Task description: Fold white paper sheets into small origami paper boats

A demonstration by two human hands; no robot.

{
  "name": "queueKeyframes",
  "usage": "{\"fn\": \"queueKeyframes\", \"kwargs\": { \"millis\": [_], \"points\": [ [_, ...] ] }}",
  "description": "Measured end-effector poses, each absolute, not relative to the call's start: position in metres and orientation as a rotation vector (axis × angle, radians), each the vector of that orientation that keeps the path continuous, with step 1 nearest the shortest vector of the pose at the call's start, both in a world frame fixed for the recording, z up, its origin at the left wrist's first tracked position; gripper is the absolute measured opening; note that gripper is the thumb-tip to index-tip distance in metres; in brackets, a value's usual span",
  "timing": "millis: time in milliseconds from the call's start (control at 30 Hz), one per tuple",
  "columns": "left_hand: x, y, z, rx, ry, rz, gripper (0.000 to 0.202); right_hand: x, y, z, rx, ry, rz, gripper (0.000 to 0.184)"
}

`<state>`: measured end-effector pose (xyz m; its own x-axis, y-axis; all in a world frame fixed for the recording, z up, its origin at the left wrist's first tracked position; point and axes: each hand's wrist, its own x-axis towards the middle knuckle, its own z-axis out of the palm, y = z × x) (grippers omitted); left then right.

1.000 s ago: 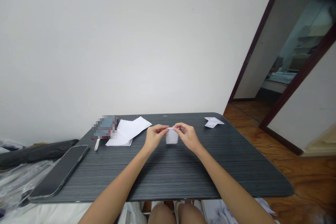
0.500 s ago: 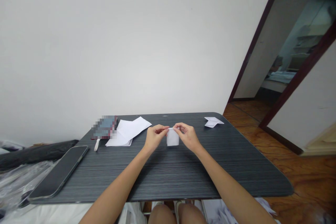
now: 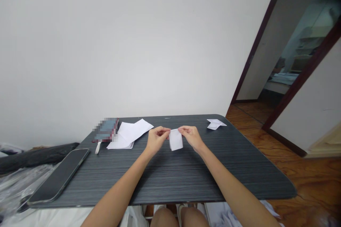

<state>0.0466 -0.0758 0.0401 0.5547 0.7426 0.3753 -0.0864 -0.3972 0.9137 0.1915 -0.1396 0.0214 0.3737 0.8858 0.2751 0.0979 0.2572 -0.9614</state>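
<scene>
A small folded piece of white paper [image 3: 176, 140] hangs between my two hands above the dark table. My left hand [image 3: 157, 138] pinches its upper left corner between thumb and fingers. At the upper right corner, my right hand [image 3: 191, 136] grips it the same way. The paper's lower edge is free and tilts slightly. Its layers lie close together, and I cannot tell how many folds it has.
The dark table [image 3: 170, 181] carries loose white sheets [image 3: 130, 133], a partly blurred dark red-edged item [image 3: 106, 129], a white stick-like object [image 3: 98, 148] and a smartphone [image 3: 60, 175] at the left. A folded white paper shape [image 3: 216, 123] lies at the far right.
The paper's lower edge has swung a little toward me and tilted. My right fingers have straightened along its top edge; my left hand has barely moved.
</scene>
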Motion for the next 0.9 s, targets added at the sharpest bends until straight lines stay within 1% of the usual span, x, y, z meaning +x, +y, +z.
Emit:
{"fn": "queueKeyframes", "kwargs": {
  "millis": [133, 267, 367, 467, 533, 667, 767, 833, 900],
  "points": [
    [0.045, -0.073, 0.038, 1.855, 0.548, 0.889, 0.012, 0.188, -0.142, 0.022, -1.260, -1.134, 0.643, 0.025],
    [0.043, -0.073, 0.037, 2.079, 0.541, 0.840, 0.019, 0.182, -0.144, 0.023, -1.317, -1.228, 0.619, 0.024],
    [0.043, -0.072, 0.035, 2.107, 0.555, 0.851, 0.026, 0.180, -0.144, 0.022, -1.302, -1.238, 0.686, 0.027],
    [0.042, -0.067, 0.033, 1.994, 0.603, 0.906, 0.026, 0.183, -0.144, 0.022, -1.325, -1.272, 0.767, 0.031],
    [0.040, -0.064, 0.034, 1.982, 0.604, 0.887, 0.026, 0.185, -0.144, 0.022, -1.366, -1.314, 0.727, 0.030],
    [0.036, -0.066, 0.040, 2.188, 0.524, 0.789, 0.026, 0.180, -0.148, 0.024, -1.388, -1.426, 0.594, 0.027],
    [0.037, -0.072, 0.042, 2.313, 0.466, 0.809, 0.028, 0.173, -0.149, 0.024, -1.353, -1.497, 0.564, 0.026],
    [0.038, -0.072, 0.041, 2.325, 0.482, 0.850, 0.031, 0.172, -0.148, 0.023, -1.334, -1.490, 0.599, 0.024],
    [0.039, -0.068, 0.039, 2.284, 0.547, 0.902, 0.032, 0.177, -0.147, 0.022, -1.314, -1.461, 0.702, 0.024]
  ]
}}
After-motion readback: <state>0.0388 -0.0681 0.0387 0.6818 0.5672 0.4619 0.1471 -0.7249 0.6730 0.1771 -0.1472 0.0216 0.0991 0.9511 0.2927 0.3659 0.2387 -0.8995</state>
